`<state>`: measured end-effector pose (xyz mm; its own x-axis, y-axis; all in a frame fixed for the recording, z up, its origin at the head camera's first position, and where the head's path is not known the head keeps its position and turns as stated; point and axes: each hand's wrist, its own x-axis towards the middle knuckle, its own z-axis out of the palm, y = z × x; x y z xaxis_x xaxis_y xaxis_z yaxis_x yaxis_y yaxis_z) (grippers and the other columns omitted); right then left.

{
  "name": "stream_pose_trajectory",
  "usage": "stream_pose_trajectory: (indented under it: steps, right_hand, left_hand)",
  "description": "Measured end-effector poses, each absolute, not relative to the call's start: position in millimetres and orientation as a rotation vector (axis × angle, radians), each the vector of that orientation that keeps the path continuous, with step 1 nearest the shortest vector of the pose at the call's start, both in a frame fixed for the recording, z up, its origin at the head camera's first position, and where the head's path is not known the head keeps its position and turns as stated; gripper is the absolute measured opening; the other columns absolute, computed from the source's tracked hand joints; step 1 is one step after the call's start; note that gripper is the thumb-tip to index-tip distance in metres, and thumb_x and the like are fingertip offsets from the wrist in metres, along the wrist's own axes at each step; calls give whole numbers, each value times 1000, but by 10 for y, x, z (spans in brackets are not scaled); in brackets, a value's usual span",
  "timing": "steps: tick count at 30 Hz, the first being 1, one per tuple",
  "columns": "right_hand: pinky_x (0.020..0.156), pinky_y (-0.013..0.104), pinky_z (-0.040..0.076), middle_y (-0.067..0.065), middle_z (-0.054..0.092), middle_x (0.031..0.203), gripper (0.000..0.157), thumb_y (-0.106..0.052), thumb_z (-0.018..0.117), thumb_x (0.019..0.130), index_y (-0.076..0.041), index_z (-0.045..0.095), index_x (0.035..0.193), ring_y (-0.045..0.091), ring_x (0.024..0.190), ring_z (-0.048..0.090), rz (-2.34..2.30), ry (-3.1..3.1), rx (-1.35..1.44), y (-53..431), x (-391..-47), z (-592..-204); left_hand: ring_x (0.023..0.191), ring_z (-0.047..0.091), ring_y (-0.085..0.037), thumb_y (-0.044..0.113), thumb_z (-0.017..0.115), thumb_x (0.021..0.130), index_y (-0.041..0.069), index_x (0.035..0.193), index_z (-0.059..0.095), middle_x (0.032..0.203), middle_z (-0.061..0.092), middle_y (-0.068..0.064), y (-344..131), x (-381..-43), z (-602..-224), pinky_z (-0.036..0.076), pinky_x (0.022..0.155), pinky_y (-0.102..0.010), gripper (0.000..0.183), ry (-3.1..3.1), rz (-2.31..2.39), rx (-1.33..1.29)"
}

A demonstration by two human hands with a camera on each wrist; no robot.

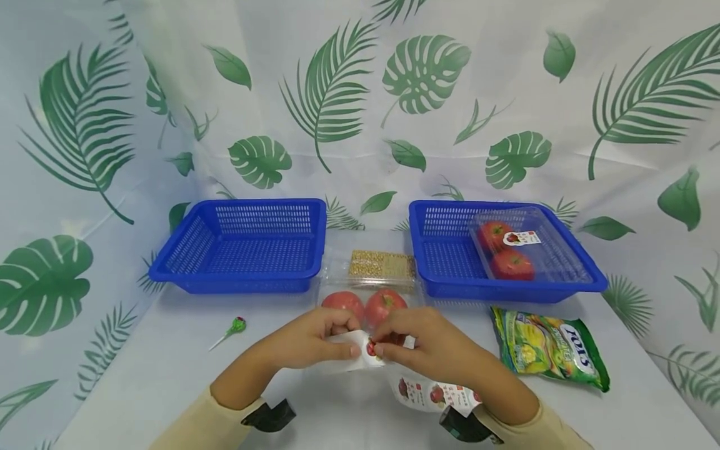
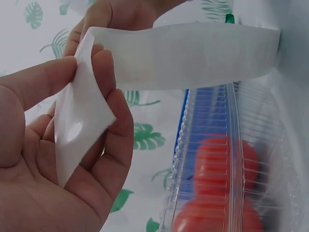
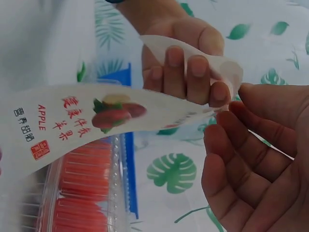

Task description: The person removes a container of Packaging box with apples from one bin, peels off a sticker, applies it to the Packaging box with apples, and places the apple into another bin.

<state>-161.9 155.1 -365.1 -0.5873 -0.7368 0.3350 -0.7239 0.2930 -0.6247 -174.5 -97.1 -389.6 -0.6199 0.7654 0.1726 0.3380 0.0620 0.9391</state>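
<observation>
My left hand (image 1: pixel 315 340) grips a white strip of apple labels (image 1: pixel 439 395), thumb on one face and fingers curled behind it. The strip's end bends over those fingers in the left wrist view. My right hand (image 1: pixel 422 340) pinches the strip at a printed label between thumb and index finger, close to the left fingertips. From there the rest of the strip trails down to the right, its apple print (image 3: pixel 118 115) showing in the right wrist view. Just beyond both hands stands a clear plastic box (image 2: pixel 234 159) holding red apples (image 1: pixel 387 305), partly hidden by the fingers.
A blue basket (image 1: pixel 242 284) stands back left. The right blue basket (image 1: pixel 506 291) holds another clear box with red apples and a label (image 1: pixel 522 238). Between them lies a gold, grainy pack (image 1: pixel 371 264). A green lollipop (image 1: pixel 238 325) lies left, a FOX'S candy bag (image 1: pixel 551 350) right.
</observation>
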Motion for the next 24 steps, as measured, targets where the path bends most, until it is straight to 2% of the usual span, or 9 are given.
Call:
stream_pose_trajectory:
  steps: [5, 10, 16, 24]
  right_hand:
    - [67, 23, 53, -16, 63, 87, 7, -18, 67, 94, -21, 68, 100, 3, 78, 59, -1182, 2493, -1446, 1541, -1610, -3639]
    - [70, 24, 54, -15, 64, 88, 6, -18, 66, 95, -22, 67, 99, 2, 80, 59, -1171, 2478, -1477, 1524, -1580, -3634]
    - [71, 21, 53, -15, 64, 89, 7, -13, 65, 95, -20, 67, 97, 1, 80, 60, -1153, 2474, -1555, 1502, -1583, -3646]
    - [70, 21, 53, -12, 65, 91, 8, -12, 64, 95, -19, 66, 100, 2, 80, 58, -1169, 2485, -1607, 1501, -1576, -3647]
  left_hand:
    - [77, 64, -11, 2, 67, 90, -5, 93, 60, 88, 71, -12, -949, -1725, -3879, 54, 70, -27, 10, 1914, 1665, 1061]
    - [77, 63, -12, 6, 67, 91, -8, 94, 60, 87, 71, -13, -916, -1693, -3905, 52, 70, -26, 17, 1827, 1742, 1037]
    - [79, 64, -12, 4, 65, 92, -11, 98, 57, 91, 70, -17, -903, -1675, -3917, 53, 71, -25, 18, 1747, 1779, 1040]
    - [74, 62, -11, 6, 67, 91, -9, 97, 56, 88, 70, -14, -908, -1688, -3907, 51, 64, -23, 20, 1762, 1756, 1033]
